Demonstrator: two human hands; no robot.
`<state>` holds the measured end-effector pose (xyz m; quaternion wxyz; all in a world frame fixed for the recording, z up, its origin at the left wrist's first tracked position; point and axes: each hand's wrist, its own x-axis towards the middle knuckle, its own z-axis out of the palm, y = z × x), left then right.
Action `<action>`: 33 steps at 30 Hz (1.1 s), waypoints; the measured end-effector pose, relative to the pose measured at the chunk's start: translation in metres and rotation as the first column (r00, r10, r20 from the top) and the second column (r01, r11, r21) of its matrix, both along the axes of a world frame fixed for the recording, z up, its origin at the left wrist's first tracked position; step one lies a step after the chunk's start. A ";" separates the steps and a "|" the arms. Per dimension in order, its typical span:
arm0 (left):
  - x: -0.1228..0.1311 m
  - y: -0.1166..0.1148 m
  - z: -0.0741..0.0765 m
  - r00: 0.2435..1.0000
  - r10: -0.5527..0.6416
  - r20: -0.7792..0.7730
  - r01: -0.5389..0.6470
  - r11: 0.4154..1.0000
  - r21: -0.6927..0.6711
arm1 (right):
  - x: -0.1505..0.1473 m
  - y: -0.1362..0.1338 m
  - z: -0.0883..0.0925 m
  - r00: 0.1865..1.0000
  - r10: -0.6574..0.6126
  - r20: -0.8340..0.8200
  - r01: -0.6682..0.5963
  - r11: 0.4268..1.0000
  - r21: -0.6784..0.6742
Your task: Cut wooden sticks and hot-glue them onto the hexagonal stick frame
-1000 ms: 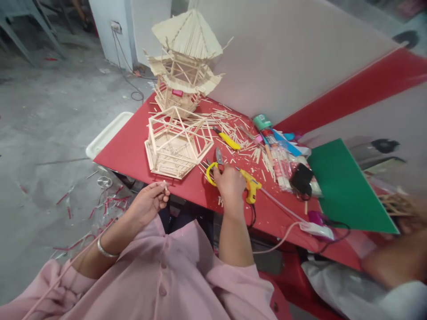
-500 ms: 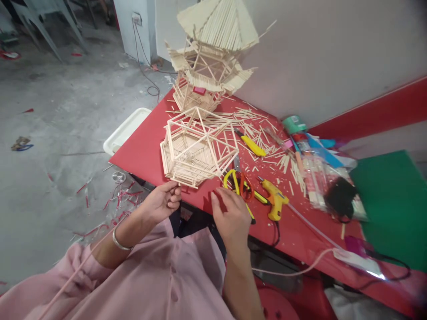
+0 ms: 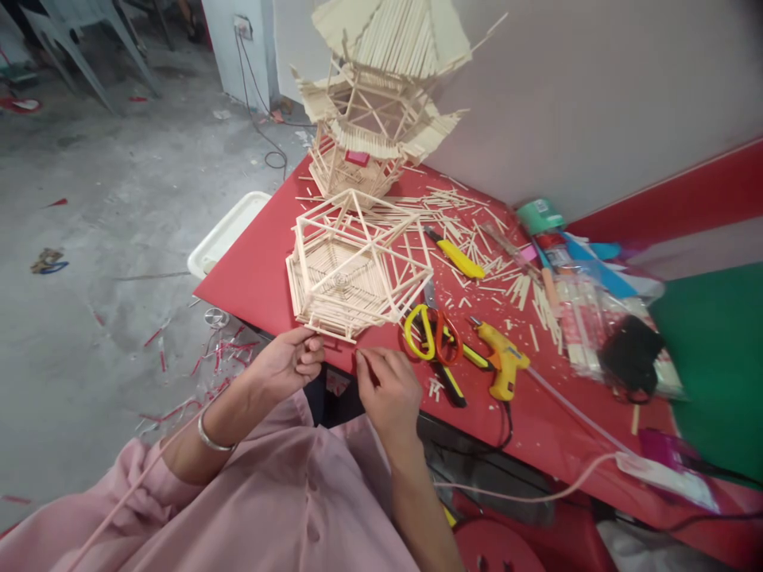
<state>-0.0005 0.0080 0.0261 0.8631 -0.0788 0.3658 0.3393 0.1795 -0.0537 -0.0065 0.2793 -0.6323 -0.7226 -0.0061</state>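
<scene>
A six-sided frame of wooden sticks (image 3: 339, 274) rests at the table's near edge, with a stick-lined base and open lattice sides. At its near left edge my left hand (image 3: 292, 361) is closed, thumb and fingertips pinching a thin wooden stick (image 3: 334, 334) along the base. My right hand (image 3: 390, 389) hovers just right of the front edge. Its fingers are bent, the thumb stands apart from them, and nothing shows between them. Scissors (image 3: 432, 334) with yellow and red handles lie to the right of it, over a black-and-yellow cutter (image 3: 450, 385).
Behind stands a tiered stick pagoda (image 3: 369, 119). Loose sticks (image 3: 453, 214) and a yellow cutter (image 3: 460, 258) lie on the red table (image 3: 256, 262). Farther right are a yellow glue gun (image 3: 504, 361) with its cord, bagged sticks (image 3: 578, 318) and a green board (image 3: 721, 357).
My right hand has moved left, away from the scissors and toward the frame's front edge. My left hand stays at the stick. The view has shifted slightly.
</scene>
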 end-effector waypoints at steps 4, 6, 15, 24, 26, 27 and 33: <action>0.002 0.001 0.000 1.000 0.020 -0.013 -0.020 1.000 -0.004 | -0.001 0.004 -0.003 1.000 -0.007 0.014 0.007 1.000 0.004; 0.002 0.001 0.000 0.999 0.026 -0.021 -0.026 1.000 -0.010 | -0.001 0.006 -0.003 1.000 -0.014 0.019 0.014 1.000 0.007; 0.002 0.002 0.002 0.999 0.028 -0.034 -0.029 0.999 -0.017 | -0.001 0.011 -0.010 1.000 -0.006 0.009 0.005 0.997 0.083; 0.002 0.002 -0.001 0.999 0.036 -0.015 -0.036 0.999 0.003 | -0.001 0.012 -0.014 1.000 -0.015 0.007 0.014 0.998 0.069; 0.002 0.002 0.001 0.999 0.034 -0.012 -0.034 0.999 0.000 | 0.000 0.011 -0.015 1.000 -0.016 0.007 0.015 0.998 0.061; 0.002 0.002 0.001 0.999 0.036 -0.009 -0.036 0.999 -0.002 | 0.000 0.011 -0.015 1.000 -0.016 0.006 0.015 0.998 0.063; 0.000 0.002 -0.001 0.998 0.050 0.036 -0.050 0.999 -0.006 | -0.001 0.013 -0.013 1.000 -0.018 -0.002 0.018 0.997 0.072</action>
